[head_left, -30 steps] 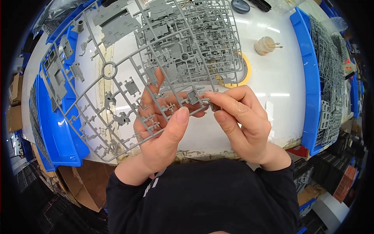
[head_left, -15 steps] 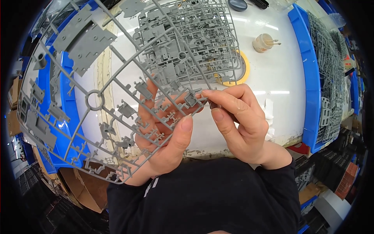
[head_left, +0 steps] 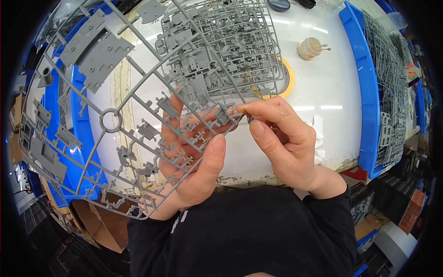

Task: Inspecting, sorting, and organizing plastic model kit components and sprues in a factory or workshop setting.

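Note:
My left hand (head_left: 198,177) grips a large grey plastic sprue frame (head_left: 94,54) by its right lower edge, thumb in front and fingers behind the bars. The sprue is tilted up over the left side of the table and carries flat panels and many small parts. My right hand (head_left: 290,145) is closed in a pinch at the sprue's right edge, beside a small square part (head_left: 222,116). Between its thumb and forefinger is a small dark thing, mostly hidden, whose kind I cannot make out.
A stack of grey sprues (head_left: 230,51) lies ahead, partly over a yellow tape roll (head_left: 289,78). Beyond my right hand stand a small jar (head_left: 305,50) with swabs and a blue bin (head_left: 362,69) of sprues. Another blue bin (head_left: 85,138) is at left. White paper (head_left: 318,131) lies nearby.
The sprue and both hands have shifted very slightly to the left. My right fingertips have changed their angle a little at the sprue's edge, still pinching.

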Demonstrator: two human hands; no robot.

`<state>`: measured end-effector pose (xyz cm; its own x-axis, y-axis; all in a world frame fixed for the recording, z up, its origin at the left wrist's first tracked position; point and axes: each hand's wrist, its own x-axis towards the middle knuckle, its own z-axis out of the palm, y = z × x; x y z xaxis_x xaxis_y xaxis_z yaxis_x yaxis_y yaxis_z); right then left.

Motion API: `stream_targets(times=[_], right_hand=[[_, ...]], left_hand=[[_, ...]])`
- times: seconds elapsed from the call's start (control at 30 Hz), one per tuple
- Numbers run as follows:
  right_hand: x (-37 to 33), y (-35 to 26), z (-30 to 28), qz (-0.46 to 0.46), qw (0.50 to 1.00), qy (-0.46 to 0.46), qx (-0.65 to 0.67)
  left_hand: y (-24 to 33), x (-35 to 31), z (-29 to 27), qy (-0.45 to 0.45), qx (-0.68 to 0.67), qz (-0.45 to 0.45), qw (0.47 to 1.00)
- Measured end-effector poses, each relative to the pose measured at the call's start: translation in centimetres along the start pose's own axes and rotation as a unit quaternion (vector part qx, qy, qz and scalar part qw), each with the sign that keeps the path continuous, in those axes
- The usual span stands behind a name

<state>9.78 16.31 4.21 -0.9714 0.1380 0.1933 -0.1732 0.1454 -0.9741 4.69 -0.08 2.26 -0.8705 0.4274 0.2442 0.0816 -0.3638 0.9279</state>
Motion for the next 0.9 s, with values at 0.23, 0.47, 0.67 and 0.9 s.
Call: stream_targets(times=[0.23, 0.47, 0.67, 0.9], right_hand=[[0.8, 0.2, -0.7, -0.123, 0.988, 0.037, -0.086], [0.7, -0.7, -1.6, -0.082, 0.991, -0.054, -0.092], [0.9, -0.2, -1.4, -0.106, 0.989, -0.041, -0.096], [0.8, -0.6, -1.7, -0.065, 0.992, -0.065, -0.091]], left_hand=[[0.4, 0.4, 0.0, -0.023, -0.018, -0.017, 0.999], [1.1, 1.3, -0.6, -0.044, -0.178, -0.104, 0.978], [1.7, 1.8, -0.7, -0.02, -0.235, -0.184, 0.954], [1.5, 1.9, -1.0, -0.024, -0.236, -0.194, 0.952]])
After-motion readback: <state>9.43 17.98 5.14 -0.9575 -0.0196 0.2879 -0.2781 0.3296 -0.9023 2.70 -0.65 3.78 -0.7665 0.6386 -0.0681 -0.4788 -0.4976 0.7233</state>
